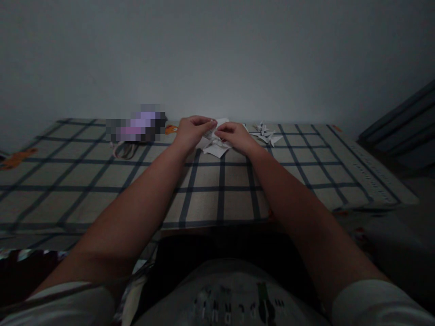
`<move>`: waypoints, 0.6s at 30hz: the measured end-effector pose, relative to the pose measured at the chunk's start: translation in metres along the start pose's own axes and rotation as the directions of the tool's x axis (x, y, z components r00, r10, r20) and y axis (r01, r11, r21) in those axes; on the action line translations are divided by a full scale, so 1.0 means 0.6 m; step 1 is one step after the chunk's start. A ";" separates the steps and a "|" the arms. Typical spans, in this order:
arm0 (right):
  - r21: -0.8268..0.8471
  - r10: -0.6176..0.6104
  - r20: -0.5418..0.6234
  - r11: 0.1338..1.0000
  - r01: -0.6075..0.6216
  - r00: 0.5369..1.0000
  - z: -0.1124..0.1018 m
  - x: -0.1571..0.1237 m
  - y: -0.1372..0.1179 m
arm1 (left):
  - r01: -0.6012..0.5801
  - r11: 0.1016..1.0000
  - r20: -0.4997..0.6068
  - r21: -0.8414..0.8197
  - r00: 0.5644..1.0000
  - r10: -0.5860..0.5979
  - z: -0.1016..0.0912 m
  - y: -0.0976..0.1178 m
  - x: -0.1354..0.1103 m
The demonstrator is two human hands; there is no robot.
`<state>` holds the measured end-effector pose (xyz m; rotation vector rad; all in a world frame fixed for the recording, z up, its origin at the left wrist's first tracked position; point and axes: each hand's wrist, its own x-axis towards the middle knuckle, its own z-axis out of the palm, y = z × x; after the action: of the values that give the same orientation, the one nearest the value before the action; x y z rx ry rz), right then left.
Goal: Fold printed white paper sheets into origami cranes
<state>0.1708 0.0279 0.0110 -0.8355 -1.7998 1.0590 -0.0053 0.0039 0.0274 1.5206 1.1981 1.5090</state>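
Both hands meet over the middle of the table, fingers pinched close together. My left hand (193,134) is closed, its thumb and fingertips at the upper left of a small piece of folded white paper (211,135). From the other side, my right hand (237,136) pinches the same paper, its fingertips nearly touching the left ones. Part of the paper is hidden behind the fingers, and its exact folds are too dim to make out. Under the hands lie white paper sheets (216,151). Folded paper cranes (267,135) rest on the table just right of my right hand.
A checked tablecloth (204,203) covers the table, which stands against a plain wall (217,54). At the left back is a blurred-out purple object (141,124) with a looped strap (124,151). Grey fabric (404,127) hangs at the right.
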 end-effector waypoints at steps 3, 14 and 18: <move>0.000 -0.002 0.000 1.000 0.002 1.000 0.001 0.000 -0.002 | -0.003 1.000 -0.008 0.025 1.000 0.003 -0.001 -0.003 0.000; 0.003 -0.009 -0.060 1.000 0.010 0.998 0.001 0.005 0.008 | -0.042 0.999 0.048 -0.022 0.998 0.043 0.001 0.000 -0.004; -0.011 -0.007 -0.076 1.000 0.006 0.997 0.002 0.003 0.001 | -0.036 0.999 0.070 -0.018 0.997 0.037 0.000 -0.004 -0.003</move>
<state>0.1691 0.0293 0.0108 -0.8645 -1.7448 1.0005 -0.0055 0.0031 0.0245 1.5788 1.1212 1.4730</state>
